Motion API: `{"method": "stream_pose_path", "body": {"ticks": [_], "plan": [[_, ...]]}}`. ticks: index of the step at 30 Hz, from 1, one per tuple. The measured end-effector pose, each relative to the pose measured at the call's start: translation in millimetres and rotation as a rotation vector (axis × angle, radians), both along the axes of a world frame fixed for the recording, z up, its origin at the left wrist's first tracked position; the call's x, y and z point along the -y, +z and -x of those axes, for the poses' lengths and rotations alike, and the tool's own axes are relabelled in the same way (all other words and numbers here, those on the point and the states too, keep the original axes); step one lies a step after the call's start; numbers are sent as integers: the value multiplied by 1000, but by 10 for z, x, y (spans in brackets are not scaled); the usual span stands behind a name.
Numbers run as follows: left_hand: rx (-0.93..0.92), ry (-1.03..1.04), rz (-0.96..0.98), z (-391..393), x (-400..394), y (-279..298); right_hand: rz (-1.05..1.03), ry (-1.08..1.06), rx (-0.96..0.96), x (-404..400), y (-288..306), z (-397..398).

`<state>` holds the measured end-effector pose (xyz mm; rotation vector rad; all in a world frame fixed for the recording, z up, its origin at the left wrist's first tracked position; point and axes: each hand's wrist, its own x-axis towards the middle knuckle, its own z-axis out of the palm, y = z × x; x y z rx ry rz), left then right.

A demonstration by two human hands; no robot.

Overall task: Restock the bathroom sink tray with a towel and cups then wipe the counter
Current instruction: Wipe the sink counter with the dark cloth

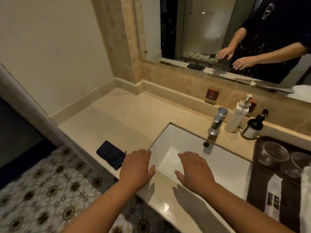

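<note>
**A:** Hands out flat, both of them, over the front of the basin. Left hand [135, 167] hangs palm down above the sink's front left corner, fingers loosely spread, gripping nothing. Right hand [193, 169] matches it over the white sink [223, 158], fingers apart and empty too.

**B:** And the tray?

**A:** Dark tray [257, 174] sits on the counter [117, 118] just to the right of the basin. Two clear glass cups [273, 153] stand in its far end, side by side, one nearer the sink, the other by the frame edge. Something white and fluffy, a towel [305, 187] by the look of it, shows at the right edge on the tray's far side; most of it is cut off by the frame.

**B:** Anything for wiping?

**A:** A folded dark blue cloth [111, 154] lies on the counter's front edge, just left of the left hand, not touched by it.

**B:** Behind the basin?

**A:** Chrome faucet [217, 121] at the back rim, a white pump bottle [237, 115] just beside it on the right, then a dark pump bottle [253, 126] close to the tray's far end. The mirror [202, 31] above reflects both arms reaching forward. Patterned floor tiles [42, 190] lie below on the left.
</note>
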<state>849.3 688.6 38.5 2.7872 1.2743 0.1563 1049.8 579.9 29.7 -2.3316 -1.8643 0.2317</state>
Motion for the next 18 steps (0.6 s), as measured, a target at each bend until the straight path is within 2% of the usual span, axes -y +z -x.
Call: {"method": "stream_pose_path", "body": {"ticks": [10, 13, 18], "plan": [[6, 145, -10, 1685, -1201, -57, 1, 131, -18, -1309, -109, 1681], [38, 190, -7, 1942, -1511, -215, 29, 200, -2, -1657, -225, 1961], [89, 395, 51, 2078, -2257, -533, 58, 299, 35, -2194, -532, 2232]]}}
